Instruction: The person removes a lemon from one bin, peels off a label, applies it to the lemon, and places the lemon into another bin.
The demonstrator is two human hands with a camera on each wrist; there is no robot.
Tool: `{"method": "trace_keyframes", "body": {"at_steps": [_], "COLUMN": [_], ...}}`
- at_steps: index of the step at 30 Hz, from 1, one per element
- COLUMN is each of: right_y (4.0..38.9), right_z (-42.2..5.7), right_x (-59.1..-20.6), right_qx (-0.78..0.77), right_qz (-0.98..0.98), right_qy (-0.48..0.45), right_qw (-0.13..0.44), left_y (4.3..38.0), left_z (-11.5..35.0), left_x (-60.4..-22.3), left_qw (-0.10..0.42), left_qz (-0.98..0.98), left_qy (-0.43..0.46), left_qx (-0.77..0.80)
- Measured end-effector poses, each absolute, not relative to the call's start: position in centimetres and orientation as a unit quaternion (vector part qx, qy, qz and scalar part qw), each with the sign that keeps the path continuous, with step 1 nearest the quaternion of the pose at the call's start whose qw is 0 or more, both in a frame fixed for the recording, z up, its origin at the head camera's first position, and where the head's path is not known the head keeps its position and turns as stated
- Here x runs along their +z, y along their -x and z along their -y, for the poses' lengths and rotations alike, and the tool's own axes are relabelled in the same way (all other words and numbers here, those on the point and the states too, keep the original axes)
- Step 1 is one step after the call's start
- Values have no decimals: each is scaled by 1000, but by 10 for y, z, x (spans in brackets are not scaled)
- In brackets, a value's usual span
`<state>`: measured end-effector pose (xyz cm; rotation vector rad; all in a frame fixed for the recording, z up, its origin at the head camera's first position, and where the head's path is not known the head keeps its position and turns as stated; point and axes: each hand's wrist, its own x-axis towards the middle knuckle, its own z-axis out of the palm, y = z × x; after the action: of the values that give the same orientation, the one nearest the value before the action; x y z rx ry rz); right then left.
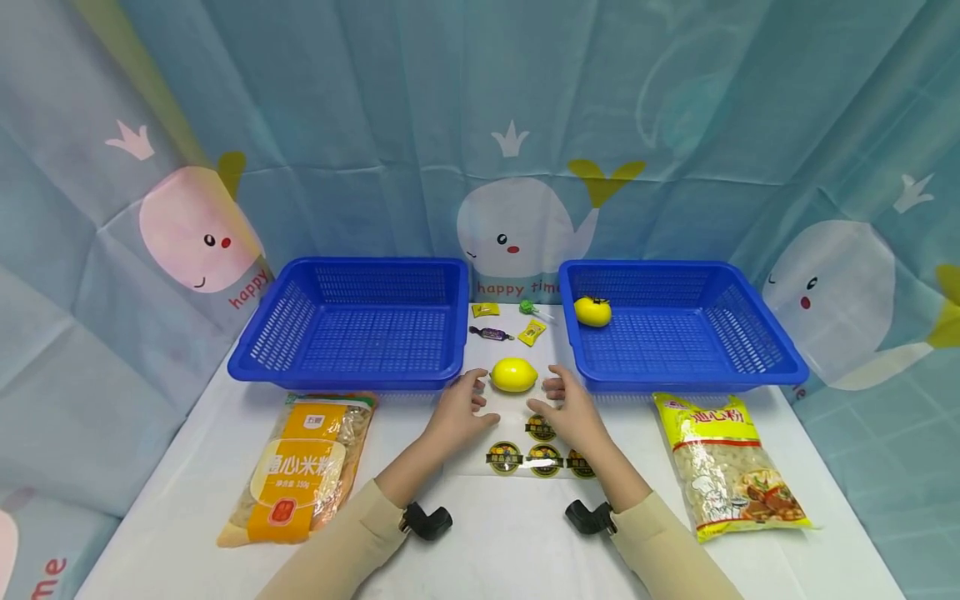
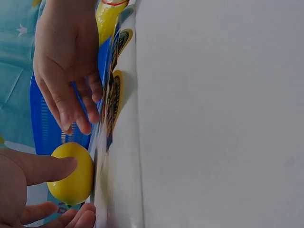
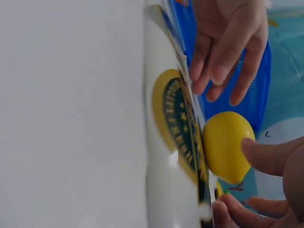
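A yellow lemon [image 1: 513, 375] lies on the white table between the two hands. On its left is my left hand [image 1: 460, 414], its fingers loosely bent and its palm turned inward, with a gap to the lemon in the head view. To the right, my right hand [image 1: 572, 410] mirrors this, also apart from the fruit. Each wrist view shows a thumb in front of the lemon [image 2: 78, 183], and neither hand grips it. Just nearer than the lemon, a sheet of round black-and-gold stickers [image 1: 543, 459] lies flat.
Two blue baskets stand behind: the left basket [image 1: 348, 386] and the right basket [image 1: 690, 386], which holds a yellow tomato-like fruit [image 1: 593, 312]. Between them lie wrapped candies [image 1: 491, 333] and a green lollipop [image 1: 527, 307]. Food bags flank the front, one orange [image 1: 300, 475], one yellow [image 1: 731, 467].
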<state>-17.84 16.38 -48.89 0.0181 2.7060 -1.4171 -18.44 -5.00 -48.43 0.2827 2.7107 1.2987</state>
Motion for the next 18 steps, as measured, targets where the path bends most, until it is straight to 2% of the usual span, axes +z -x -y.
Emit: {"method": "trace_keyframes", "body": {"at_steps": [9, 18], "right_y": [167, 168], "right_z": [-166, -163], "right_x": [-486, -482], "right_qx": [-258, -294], "right_qz": [-960, -942], "right_qy": [92, 114], "right_qw": [66, 115], "left_y": [165, 154], "left_z": [61, 65], "left_x": [-478, -468], "left_qw": [29, 33], "left_qz": [-902, -892], "left_qy": [-169, -192], "left_qx": [397, 408]}}
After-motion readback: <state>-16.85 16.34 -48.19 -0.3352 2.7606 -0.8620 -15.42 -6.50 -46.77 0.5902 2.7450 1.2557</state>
